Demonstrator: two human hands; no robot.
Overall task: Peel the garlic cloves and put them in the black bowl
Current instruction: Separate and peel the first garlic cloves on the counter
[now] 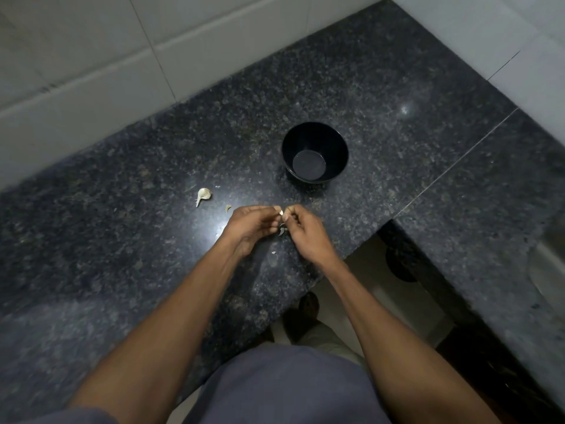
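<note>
Both hands pinching one clove over the counter, bowl just beyond.

I see the counter point(122, 209), speckled dark polished granite, front edge cutting diagonally under my forearms, tiled wall point(91, 41) behind it; lots of bare stone left of the hands. Bowl point(315, 152) is black, round, glossy, flat-bottomed, nothing in it. Left hand point(249, 223) and right hand point(305, 229) meet fingertip to fingertip, fingers curled, pinching a clove point(280, 213) that's mostly hidden, only a pale sliver showing. I can't tell how much skin is off. A second clove point(203, 195), pale with a tail, lies left. Small peel scraps point(228, 208) sit near the hands.
</note>
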